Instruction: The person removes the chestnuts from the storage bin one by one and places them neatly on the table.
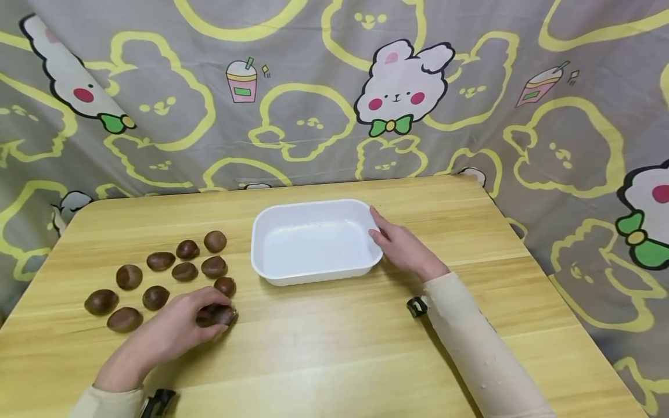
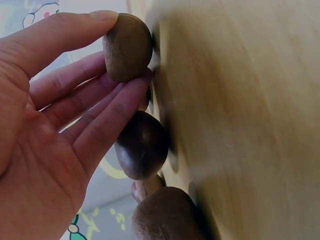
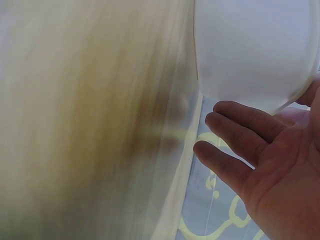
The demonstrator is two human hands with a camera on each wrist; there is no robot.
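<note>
My left hand [image 1: 175, 325] pinches a brown chestnut [image 2: 129, 47] between thumb and fingertips, just over the table at the near right end of a group of chestnuts. Close beyond those fingers lies another chestnut [image 1: 225, 286]. In the left wrist view a dark chestnut [image 2: 142, 145] shows below the fingers. A white plastic tray [image 1: 316, 276] stands at the middle of the table with nothing in it. At its right end my right hand [image 1: 410, 249] holds the rim, thumb on the edge. Several fingers stretch out along the outer side in the right wrist view.
Several more chestnuts, among them one at the far left [image 1: 101, 302] and one at the back [image 1: 215, 241], lie spread left of the tray. The wooden table [image 1: 324, 354] meets a patterned grey curtain [image 1: 313, 64] at the back and right.
</note>
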